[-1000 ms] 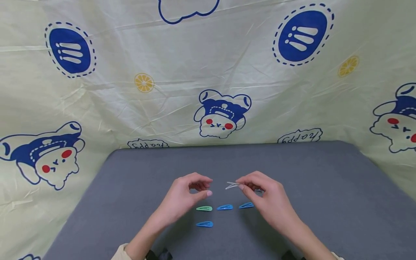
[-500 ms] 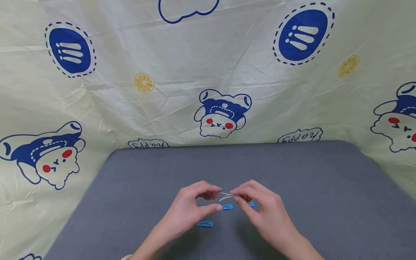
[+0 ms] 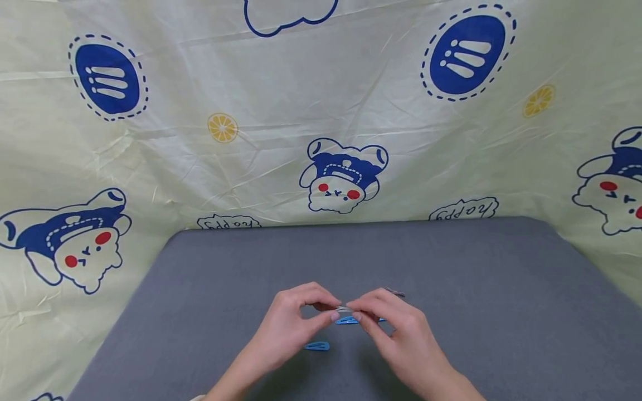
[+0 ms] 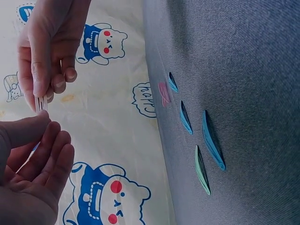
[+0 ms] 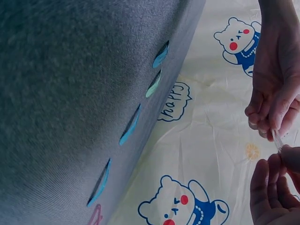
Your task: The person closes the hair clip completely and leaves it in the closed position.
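A white snap hair clip (image 3: 343, 309) is held in the air between both hands. My left hand (image 3: 296, 320) pinches one end between thumb and fingers. From the other side, my right hand (image 3: 393, 328) grips the opposite end; most of the clip is covered by fingertips. Below the hands, on the table, lie a blue hair clip (image 3: 346, 321), a second blue clip (image 4: 173, 82) and, nearer the person, a third blue clip (image 3: 317, 346). The green hair clip (image 4: 202, 169) shows in the wrist views; my left hand hides it in the head view.
A pink hair clip (image 3: 395, 292) lies behind my right hand. The dark grey table (image 3: 225, 267) extends to both sides. Behind it hangs a pale cloth (image 3: 271, 178) printed with blue bears and orange slices.
My hands have come together and down a little. The left hand, bare a second ago, now pinches the free end of the white clip, whose two spread arms look pressed together.
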`<state>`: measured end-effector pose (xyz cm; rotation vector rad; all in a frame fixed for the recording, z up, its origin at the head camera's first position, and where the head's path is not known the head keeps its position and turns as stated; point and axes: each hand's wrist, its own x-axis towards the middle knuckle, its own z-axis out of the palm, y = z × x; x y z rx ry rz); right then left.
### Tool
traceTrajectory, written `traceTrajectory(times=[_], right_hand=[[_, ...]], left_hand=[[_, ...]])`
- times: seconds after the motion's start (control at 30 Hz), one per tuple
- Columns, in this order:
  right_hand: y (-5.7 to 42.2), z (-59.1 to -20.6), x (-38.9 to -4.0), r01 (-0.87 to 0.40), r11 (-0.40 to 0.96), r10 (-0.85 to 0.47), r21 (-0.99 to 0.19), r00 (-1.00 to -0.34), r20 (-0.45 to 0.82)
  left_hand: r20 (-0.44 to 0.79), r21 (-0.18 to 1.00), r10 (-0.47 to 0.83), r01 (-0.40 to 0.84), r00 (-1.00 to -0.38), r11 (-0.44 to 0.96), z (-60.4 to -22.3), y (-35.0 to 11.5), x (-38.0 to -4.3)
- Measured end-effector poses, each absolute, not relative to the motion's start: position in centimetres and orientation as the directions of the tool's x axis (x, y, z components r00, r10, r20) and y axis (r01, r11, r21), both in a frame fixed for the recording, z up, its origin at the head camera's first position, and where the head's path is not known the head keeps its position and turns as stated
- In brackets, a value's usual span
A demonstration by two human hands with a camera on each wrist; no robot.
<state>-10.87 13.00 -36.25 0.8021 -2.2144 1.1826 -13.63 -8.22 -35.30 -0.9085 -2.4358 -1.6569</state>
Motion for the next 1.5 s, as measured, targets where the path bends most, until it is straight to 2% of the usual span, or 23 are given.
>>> traceTrajectory(times=[0.1,0.23,0.4,0.5,0.6,0.7,0.83,0.93,1.03,1.2,1.37,1.5], right_hand=[[12.9,-36.5,-11.0,-0.701,0.427,-0.262,-0.571,-0.700,0.664],[13.1,-36.7,-11.1,-0.652,0.394,-0.253,-0.648,-0.755,0.605],[13.4,-36.8,-11.4,-0.533,0.238,-0.254,-0.812,-0.841,0.478],[13.6,-36.9,-11.5,-0.470,0.153,-0.257,-0.869,-0.868,0.424],[13.7,-37.0,-11.8,-0.437,0.081,-0.281,-0.896,-0.872,0.400],[14.0,-37.1,-12.1,-0.409,-0.010,-0.346,-0.912,-0.855,0.387],[14.3,-37.4,-12.4,-0.286,-0.145,-0.440,-0.947,-0.839,0.321],[14.4,-37.5,-12.5,-0.207,-0.201,-0.470,-0.957,-0.837,0.280],[14.4,-37.5,-12.5,-0.153,-0.186,-0.433,-0.971,-0.874,0.220],[14.2,-37.3,-12.5,-0.038,-0.138,-0.334,-0.990,-0.939,0.083],[14.2,-37.4,-12.6,-0.003,-0.137,-0.297,-0.991,-0.954,0.044],[14.1,-37.5,-12.7,-0.045,-0.076,-0.276,-0.996,-0.959,0.064]], left_hand=[[0.359,0.828,0.437,0.497,-0.825,0.257,-35.4,-8.2,-13.7],[0.369,0.818,0.442,0.512,-0.817,0.263,-35.5,-8.2,-13.8],[0.342,0.843,0.454,0.482,-0.823,0.238,-35.5,-8.3,-13.9],[0.315,0.861,0.464,0.455,-0.828,0.226,-35.4,-8.4,-13.9],[0.289,0.888,0.491,0.421,-0.822,0.183,-35.4,-8.5,-13.9],[0.264,0.931,0.540,0.357,-0.799,0.074,-35.5,-8.7,-14.1],[0.230,0.967,0.606,0.247,-0.761,-0.058,-35.8,-8.9,-14.5],[0.205,0.976,0.616,0.210,-0.761,-0.065,-36.0,-8.9,-14.7],[0.206,0.969,0.578,0.249,-0.789,-0.006,-36.1,-8.7,-14.8],[0.284,0.905,0.498,0.401,-0.819,0.144,-36.0,-8.6,-14.7],[0.404,0.803,0.478,0.553,-0.780,0.223,-36.3,-8.4,-14.7],[0.463,0.753,0.472,0.614,-0.750,0.236,-36.6,-8.4,-14.9]])
